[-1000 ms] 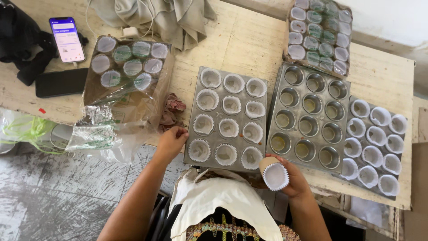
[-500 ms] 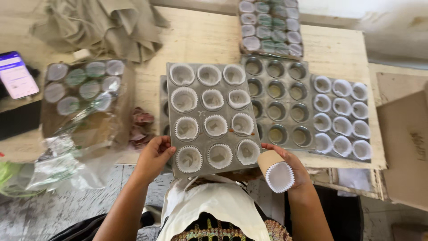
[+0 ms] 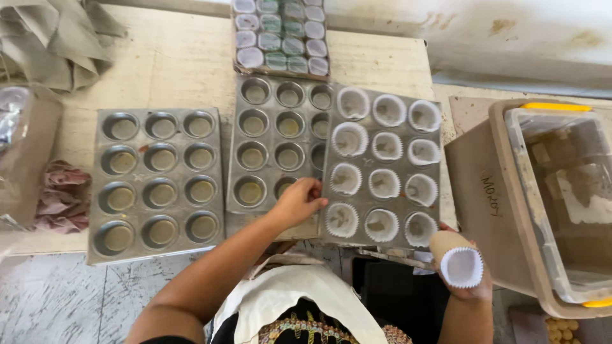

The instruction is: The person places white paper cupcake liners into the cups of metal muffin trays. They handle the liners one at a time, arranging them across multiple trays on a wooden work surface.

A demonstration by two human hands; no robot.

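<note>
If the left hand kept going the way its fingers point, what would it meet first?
The left hand points up and right at the near-left edge of the lined muffin tray. It looks already at that edge, so the tray comes first; contact is hard to judge from above.

The lined muffin tray (image 3: 382,169) is a grey metal tray with twelve round cups, and each cup has a white frilly paper liner in it. It lies flat, with its left edge resting over the right side of an empty grey tray (image 3: 274,150). The left hand (image 3: 296,202) touches the lined tray's left edge, near its bottom corner. The stack of paper liners (image 3: 456,258) is white inside and tan outside, held in the right hand (image 3: 468,286) just below the lined tray's bottom right corner.
</note>
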